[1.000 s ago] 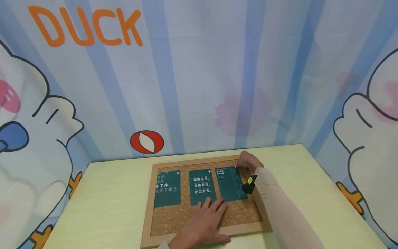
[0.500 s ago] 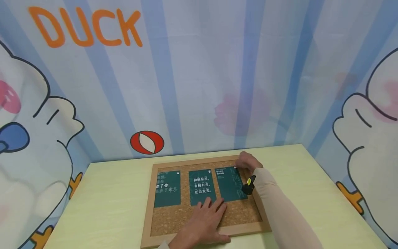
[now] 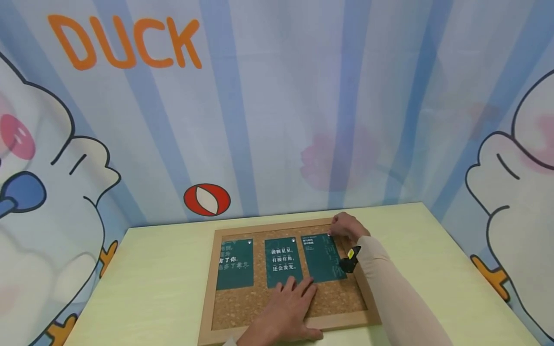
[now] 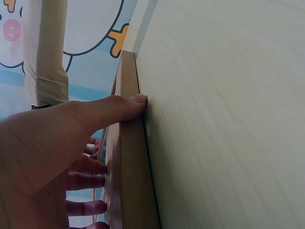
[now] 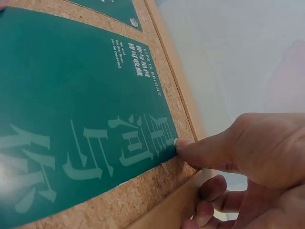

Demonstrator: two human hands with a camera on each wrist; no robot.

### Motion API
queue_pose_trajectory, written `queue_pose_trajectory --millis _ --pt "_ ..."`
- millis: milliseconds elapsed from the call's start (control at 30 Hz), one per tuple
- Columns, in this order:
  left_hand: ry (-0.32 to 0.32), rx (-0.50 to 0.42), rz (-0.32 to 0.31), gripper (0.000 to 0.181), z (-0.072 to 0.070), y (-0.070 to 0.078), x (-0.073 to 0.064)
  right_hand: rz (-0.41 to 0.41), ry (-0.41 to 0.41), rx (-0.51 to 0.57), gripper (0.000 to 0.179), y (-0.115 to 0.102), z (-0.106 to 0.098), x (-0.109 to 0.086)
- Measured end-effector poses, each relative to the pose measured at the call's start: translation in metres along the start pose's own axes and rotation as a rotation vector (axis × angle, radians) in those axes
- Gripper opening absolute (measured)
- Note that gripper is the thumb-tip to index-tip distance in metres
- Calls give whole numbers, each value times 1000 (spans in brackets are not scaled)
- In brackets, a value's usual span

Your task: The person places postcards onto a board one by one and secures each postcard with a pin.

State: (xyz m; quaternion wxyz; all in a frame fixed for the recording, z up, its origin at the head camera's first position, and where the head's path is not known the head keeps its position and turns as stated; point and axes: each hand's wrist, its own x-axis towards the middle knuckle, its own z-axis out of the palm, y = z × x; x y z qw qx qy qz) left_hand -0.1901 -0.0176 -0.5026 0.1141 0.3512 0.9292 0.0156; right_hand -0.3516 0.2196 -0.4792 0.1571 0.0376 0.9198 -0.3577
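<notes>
A wood-framed cork board (image 3: 242, 307) lies on the table with three dark green printed cards on it. My right hand (image 3: 348, 227) is at the upper right corner of the right card (image 3: 322, 257). There its thumb presses on a small white thumbtack (image 5: 176, 142), mostly hidden under the thumb tip; the other fingers curl at the frame's outer edge. My left hand (image 3: 287, 307) rests spread on the lower part of the board, fingertips near the bottom of the middle card (image 3: 282, 259), and its thumb lies across the front frame bar (image 4: 131, 157).
The left card (image 3: 235, 266) and the middle card each have a tack in the upper right corner. Pale yellow tabletop (image 3: 160, 278) surrounds the board. Behind it hangs a striped cartoon backdrop (image 3: 277, 120), with side panels to left and right.
The head view has shifted slightly. Both hands keep their places on the board, and the cards have not moved on it.
</notes>
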Motion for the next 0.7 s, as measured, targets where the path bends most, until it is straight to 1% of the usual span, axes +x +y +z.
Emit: queue_pose_trajectory --millis 267,367,433,500,600,700 --pt "3 22 -23 102 -4 0 -2 9 8 72 24 1 2 3" --pt "10 20 -13 103 -3 -1 -1 -6 15 85 17 6 2 2" --pt "22 9 5 103 -2 -3 -1 -29 14 83 13 10 1 -1" --pt "39 -19 31 104 0 -5 -1 -63 1 72 14 14 -1 -5" --pt "69 -102 65 103 2 -12 -3 -124 -34 40 25 18 -8 -16" --pt "103 -197 69 101 0 -21 -6 -228 -53 -27 34 20 -16 -29"
